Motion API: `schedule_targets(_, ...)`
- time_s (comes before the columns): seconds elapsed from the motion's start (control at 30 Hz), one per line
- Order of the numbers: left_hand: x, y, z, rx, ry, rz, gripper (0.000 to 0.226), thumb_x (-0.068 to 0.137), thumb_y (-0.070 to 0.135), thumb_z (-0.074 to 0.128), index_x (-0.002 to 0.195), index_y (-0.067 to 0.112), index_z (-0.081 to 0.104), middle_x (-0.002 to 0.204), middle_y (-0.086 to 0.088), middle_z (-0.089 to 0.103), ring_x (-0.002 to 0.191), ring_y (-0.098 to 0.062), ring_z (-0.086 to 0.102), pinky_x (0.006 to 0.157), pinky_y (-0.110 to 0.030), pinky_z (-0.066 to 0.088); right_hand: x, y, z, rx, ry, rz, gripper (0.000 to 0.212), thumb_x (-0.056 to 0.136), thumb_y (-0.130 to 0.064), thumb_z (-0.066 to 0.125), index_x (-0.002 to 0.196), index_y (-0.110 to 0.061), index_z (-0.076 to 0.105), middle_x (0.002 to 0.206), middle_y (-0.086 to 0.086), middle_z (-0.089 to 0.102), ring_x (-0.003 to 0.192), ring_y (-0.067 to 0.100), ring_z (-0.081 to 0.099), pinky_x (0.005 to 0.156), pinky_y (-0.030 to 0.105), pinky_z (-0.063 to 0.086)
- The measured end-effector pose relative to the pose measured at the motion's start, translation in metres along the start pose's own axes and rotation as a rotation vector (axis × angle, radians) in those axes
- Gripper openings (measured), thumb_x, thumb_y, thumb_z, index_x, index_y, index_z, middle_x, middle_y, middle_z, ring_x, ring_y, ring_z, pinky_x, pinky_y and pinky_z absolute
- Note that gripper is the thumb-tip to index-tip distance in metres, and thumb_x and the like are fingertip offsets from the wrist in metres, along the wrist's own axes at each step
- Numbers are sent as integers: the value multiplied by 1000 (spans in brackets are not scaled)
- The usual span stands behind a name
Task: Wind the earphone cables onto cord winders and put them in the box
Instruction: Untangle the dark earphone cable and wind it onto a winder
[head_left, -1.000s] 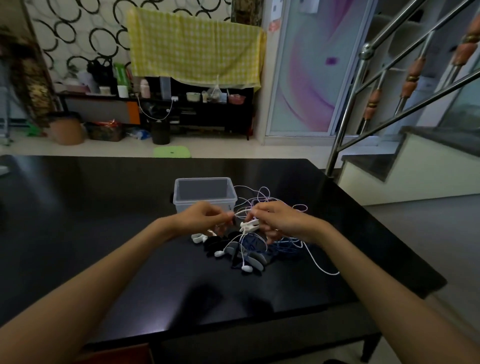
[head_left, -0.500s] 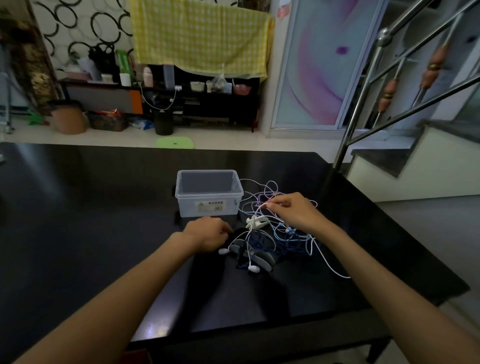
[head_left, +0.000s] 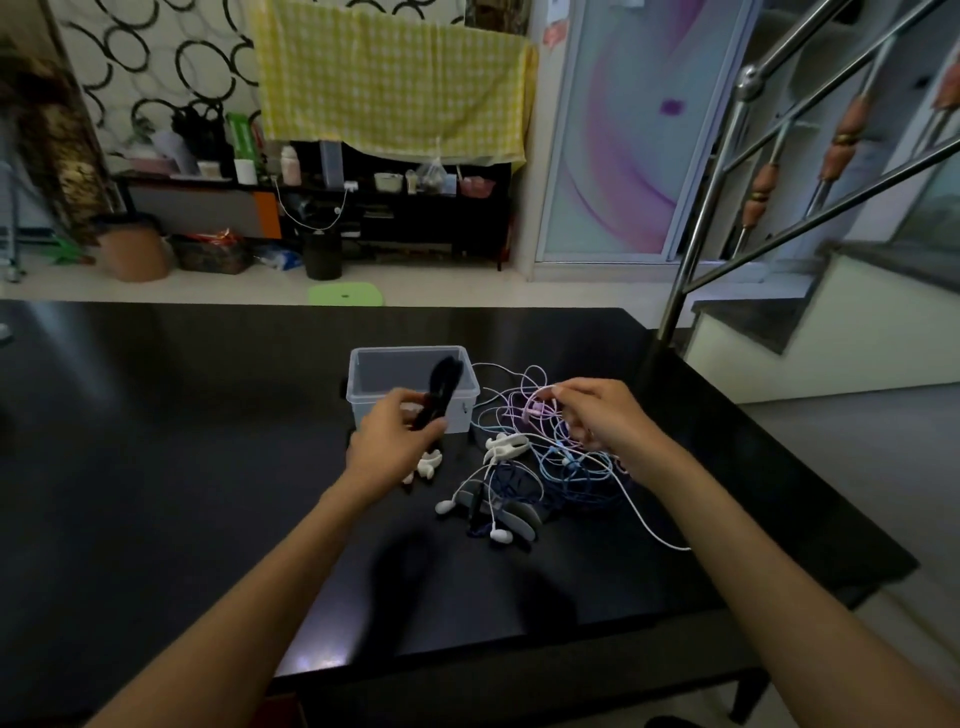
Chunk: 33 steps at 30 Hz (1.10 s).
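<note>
A clear plastic box (head_left: 462, 383) stands on the black table (head_left: 182, 441). My left hand (head_left: 392, 439) is shut on a black cord winder (head_left: 440, 392), held up in front of the box. To the right lies a tangle of earphone cables (head_left: 550, 467) in white, pink and blue. My right hand (head_left: 605, 413) pinches a pink cable (head_left: 537, 408) at the top of the tangle. A white cord winder (head_left: 506, 446) lies between my hands, another white one (head_left: 427, 465) under my left hand. White earbuds (head_left: 500, 535) and grey winders (head_left: 522, 517) lie nearer to me.
The table's right edge runs close to a steel stair railing (head_left: 696, 249). A white cable end (head_left: 660, 535) trails toward the table's right front. Beyond the table's far edge are a green stool (head_left: 345, 295) and a dark shelf unit (head_left: 363, 208).
My left hand has lifted a black cord winder off the table up in front of the box. My right hand has shifted back to the pink cable, leaving the white winder on the table.
</note>
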<state>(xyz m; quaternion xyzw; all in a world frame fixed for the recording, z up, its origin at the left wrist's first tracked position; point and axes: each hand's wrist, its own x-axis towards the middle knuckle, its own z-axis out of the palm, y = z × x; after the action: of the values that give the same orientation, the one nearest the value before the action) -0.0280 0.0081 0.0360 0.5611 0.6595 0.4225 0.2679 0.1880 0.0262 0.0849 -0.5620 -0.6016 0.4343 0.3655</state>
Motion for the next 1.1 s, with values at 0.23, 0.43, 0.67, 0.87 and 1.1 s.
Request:
schedule_targets(0.23, -40, 11, 20, -523, -239, -348, 22, 97, 25, 50, 81, 11, 59, 66, -2, 57, 62, -10, 48, 63, -22, 42, -30, 25, 22, 257, -83, 152, 22, 98, -20, 45, 94, -16, 67, 48, -8, 31, 40, 4, 22, 38, 15, 16)
schedule_targets(0.43, -38, 0, 34, -1021, -260, -498, 29, 102, 28, 35, 91, 13, 57, 58, 4, 58, 59, -9, 47, 57, -24, 44, -31, 46, 30, 461, -61, 204, 24, 99, -16, 42, 89, -13, 64, 54, -4, 36, 38, 3, 28, 37, 14, 17)
schedule_targets(0.67, -47, 8, 65, -876, -351, -417, 33, 101, 26, 39, 84, 7, 61, 65, -5, 63, 56, -10, 56, 49, -19, 45, -29, 44, 40, 300, -73, 252, 23, 96, -36, 49, 88, -17, 60, 48, -9, 30, 35, 2, 24, 33, 13, 18)
schedule_targets(0.87, -51, 7, 75, -650, -171, -150, 6, 84, 8, 68, 89, 9, 64, 83, -3, 69, 67, 0, 65, 61, -11, 49, -21, 46, 45, 201, -90, 200, 33, 99, -36, 41, 78, -15, 55, 39, -12, 40, 28, -1, 35, 31, 10, 24)
schedule_targets(1.1, -42, 7, 52, -446, -398, -221, 21, 95, 24, 53, 103, 9, 65, 84, -5, 63, 70, -7, 57, 62, -16, 49, -12, 48, 32, 233, -268, 179, 45, 100, -29, 36, 122, 8, 50, 65, -1, 38, 44, 4, 25, 39, 14, 14)
